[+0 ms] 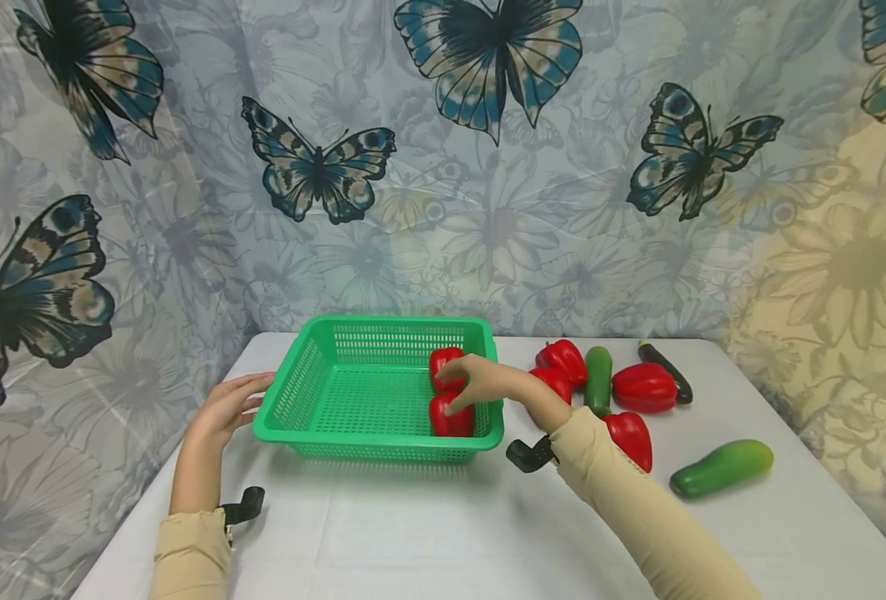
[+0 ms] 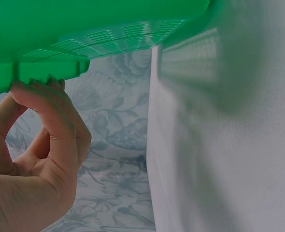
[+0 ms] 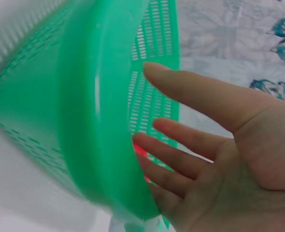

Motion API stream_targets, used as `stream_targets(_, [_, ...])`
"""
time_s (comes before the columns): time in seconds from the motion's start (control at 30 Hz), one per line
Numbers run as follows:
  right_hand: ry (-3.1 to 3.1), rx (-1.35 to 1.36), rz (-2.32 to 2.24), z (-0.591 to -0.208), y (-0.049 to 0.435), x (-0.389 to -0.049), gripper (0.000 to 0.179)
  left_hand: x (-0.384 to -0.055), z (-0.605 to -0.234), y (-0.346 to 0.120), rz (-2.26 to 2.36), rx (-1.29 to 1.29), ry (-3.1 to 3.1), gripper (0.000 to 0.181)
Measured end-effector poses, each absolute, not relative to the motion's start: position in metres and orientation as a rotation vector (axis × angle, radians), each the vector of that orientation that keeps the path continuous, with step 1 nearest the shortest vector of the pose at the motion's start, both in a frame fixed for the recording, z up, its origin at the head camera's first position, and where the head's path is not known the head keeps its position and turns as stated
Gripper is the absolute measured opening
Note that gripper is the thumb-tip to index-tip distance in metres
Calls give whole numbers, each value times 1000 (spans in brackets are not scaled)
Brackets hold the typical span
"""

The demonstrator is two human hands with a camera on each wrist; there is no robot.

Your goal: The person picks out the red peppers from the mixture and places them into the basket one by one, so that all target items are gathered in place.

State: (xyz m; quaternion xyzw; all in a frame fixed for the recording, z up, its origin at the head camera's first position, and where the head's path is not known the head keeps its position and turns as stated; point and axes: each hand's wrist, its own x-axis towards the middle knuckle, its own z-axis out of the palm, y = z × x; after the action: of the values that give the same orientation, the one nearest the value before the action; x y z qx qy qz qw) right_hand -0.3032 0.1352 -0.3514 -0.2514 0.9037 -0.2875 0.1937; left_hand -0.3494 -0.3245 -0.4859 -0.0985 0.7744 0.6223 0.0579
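A green basket (image 1: 382,442) stands on the table with two red bell peppers, the rear one (image 1: 446,362) and the front one (image 1: 453,417), at its right end. My left hand (image 1: 221,408) touches the outside of the basket's left rim, its fingers bent in the left wrist view (image 2: 50,140). Over the right rim reaches my right hand (image 1: 480,379), just above the peppers. Its thumb and fingers are spread apart in the right wrist view (image 3: 220,159), with nothing held between them. The hand partly covers both peppers in the head view.
Right of the basket lie several more red bell peppers (image 1: 643,387), a dark green cucumber (image 1: 598,379), a long eggplant (image 1: 668,371) and a green-yellow squash (image 1: 722,468). A white cloth covers the table (image 1: 382,533). Behind hangs a butterfly-patterned curtain (image 1: 443,250).
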Motion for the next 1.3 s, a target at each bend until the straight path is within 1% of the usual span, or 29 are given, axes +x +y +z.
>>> stream_targets(0.17, [2528, -715, -921, -350, 144, -303, 65, -348, -485, -324, 1900, -294, 2334, 82])
stream_targets(0.67, [2598, -681, -1127, -353, 168, -299, 67, -350, -487, -325, 1926, -293, 2318, 82])
stream_targets(1.1, [2632, -605, -1304, -351, 204, -296, 74, -348, -484, -322, 1903, -292, 2333, 82])
stream_targets(1.3, [2626, -564, -1390, -349, 221, -294, 72, -349, -487, -323, 1910, -297, 2325, 79])
